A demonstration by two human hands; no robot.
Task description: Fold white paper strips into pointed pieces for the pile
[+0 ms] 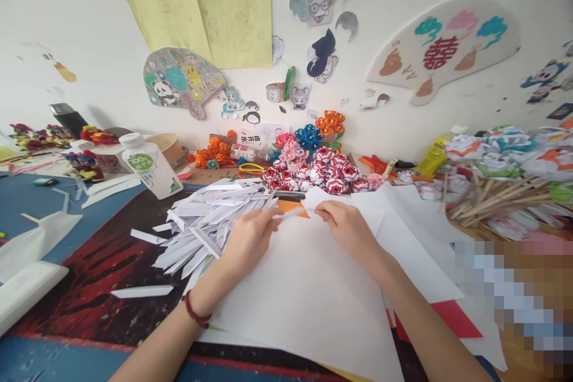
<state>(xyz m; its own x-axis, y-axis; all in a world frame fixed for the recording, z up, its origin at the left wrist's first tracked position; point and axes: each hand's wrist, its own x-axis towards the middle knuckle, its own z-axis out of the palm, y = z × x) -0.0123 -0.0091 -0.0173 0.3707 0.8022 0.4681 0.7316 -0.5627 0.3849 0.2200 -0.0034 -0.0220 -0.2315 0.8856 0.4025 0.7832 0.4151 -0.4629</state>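
My left hand (253,236), with a dark red bead bracelet (196,310) at its wrist, pinches a small white paper strip (290,213). The strip points toward my right hand (347,227), whose fingers are pressed together near its far end. Whether those fingertips hold the strip's end cannot be made out against the white behind. Both hands are above a large white paper sheet (308,286). To the left, a heap of folded white paper strips (206,227) spreads out. One loose folded strip (142,292) lies closer to me.
More white sheets (412,245) and red paper (456,317) lie at right. A white glue bottle (150,164) stands left of the heap. Red-and-white paper flowers (329,173) line the wall side. Stick bundles (492,200) crowd the right; a white box-like object (33,292) is far left.
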